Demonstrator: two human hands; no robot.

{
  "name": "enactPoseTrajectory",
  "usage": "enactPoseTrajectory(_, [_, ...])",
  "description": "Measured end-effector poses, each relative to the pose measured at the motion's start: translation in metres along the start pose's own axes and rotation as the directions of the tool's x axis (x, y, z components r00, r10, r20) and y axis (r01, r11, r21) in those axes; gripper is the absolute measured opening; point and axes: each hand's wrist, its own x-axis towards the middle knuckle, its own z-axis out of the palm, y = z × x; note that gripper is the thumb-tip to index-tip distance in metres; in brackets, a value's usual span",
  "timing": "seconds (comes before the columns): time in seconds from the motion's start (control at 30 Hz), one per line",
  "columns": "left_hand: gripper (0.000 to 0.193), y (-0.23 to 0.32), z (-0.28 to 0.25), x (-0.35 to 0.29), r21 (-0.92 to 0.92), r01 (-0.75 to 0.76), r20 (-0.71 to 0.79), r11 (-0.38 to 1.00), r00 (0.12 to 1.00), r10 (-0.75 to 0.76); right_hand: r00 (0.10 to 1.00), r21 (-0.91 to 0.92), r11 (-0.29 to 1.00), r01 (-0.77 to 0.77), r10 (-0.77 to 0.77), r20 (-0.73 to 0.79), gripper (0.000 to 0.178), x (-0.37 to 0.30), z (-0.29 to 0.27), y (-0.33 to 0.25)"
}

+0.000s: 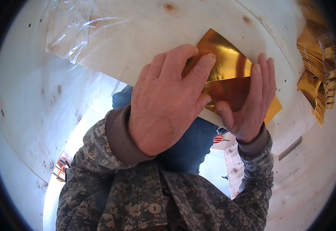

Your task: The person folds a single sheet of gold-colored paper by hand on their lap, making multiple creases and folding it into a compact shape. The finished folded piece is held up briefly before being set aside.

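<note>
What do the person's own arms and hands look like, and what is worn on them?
Both hands are bare: the left hand and the right hand carry no gloves, and no rings or watch show. Each forearm is covered by a sleeve of a jacket in a grey-green pixelated camouflage pattern. The sleeves end in plain brown ribbed cuffs at the wrists. A round beige button sits on the jacket front.

Your left hand point(166, 102) lies flat, palm down, fingers spread and pointing forward. Your right hand point(249, 100) stands on edge beside it, fingers straight, thumb tucked toward the left hand.
</note>
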Motion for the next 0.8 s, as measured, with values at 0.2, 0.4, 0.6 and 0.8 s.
enactPoseTrajectory(0.2, [0.056, 0.004, 0.001, -0.006, 0.028, -0.045, 0.024, 0.999, 0.999, 0.044, 1.000, 0.024, 1.000, -0.020, 0.019, 0.023, 0.074, -0.004, -0.009, 0.001])
enactPoseTrajectory(0.4, [0.039, 0.008, 0.005, -0.016, 0.083, -0.205, -0.126, 0.975, 0.969, 0.214, 0.991, 0.111, 0.994, -0.023, 0.037, -0.128, 0.050, -0.009, -0.013, -0.002])
enactPoseTrajectory(0.6, [0.028, 0.016, 0.010, -0.032, 0.184, -0.288, -0.174, 0.940, 0.931, 0.320, 0.989, -0.012, 0.995, 0.098, -0.099, -0.108, 0.024, -0.017, -0.039, -0.008])
enactPoseTrajectory(0.8, [0.027, 0.015, 0.010, -0.043, 0.201, -0.345, -0.161, 0.917, 0.912, 0.378, 0.970, -0.010, 0.975, 0.222, -0.222, -0.101, 0.020, -0.025, -0.044, -0.009])
